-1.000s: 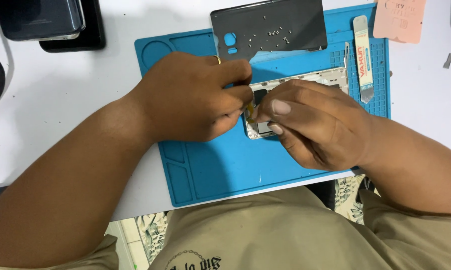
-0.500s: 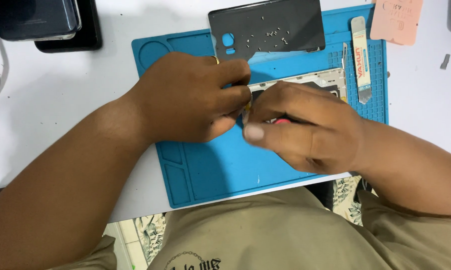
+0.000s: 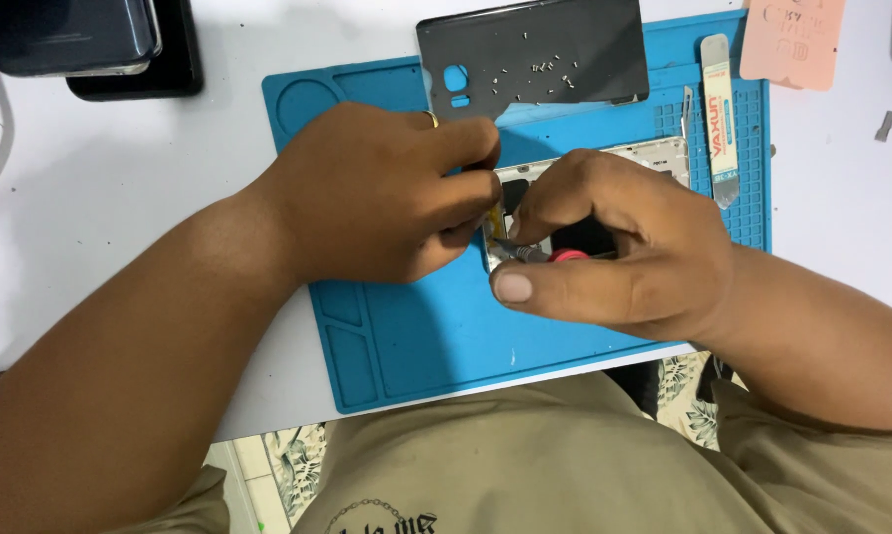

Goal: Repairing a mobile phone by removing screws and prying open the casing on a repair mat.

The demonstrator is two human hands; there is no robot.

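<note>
**Head view: two hands close over an opened phone on a blue mat**

Head camera looks down on both hands meeting at mid-frame. The left hand [image 3: 387,193] curls knuckles up, its fingertips pinched on the edge of the opened phone [image 3: 604,163]. The right hand [image 3: 614,247] is closed around a small red-tipped tool [image 3: 555,255], thumb stretched left below it. The phone lies on the blue work mat [image 3: 416,336], mostly hidden by the hands. Above them, at the top centre, a dark grey back cover [image 3: 535,49] carries scattered tiny screws. A slim metal pry tool [image 3: 718,109] lies upper right, beside a pink card [image 3: 792,40]. Two dark devices [image 3: 80,40] sit stacked upper left.
</note>
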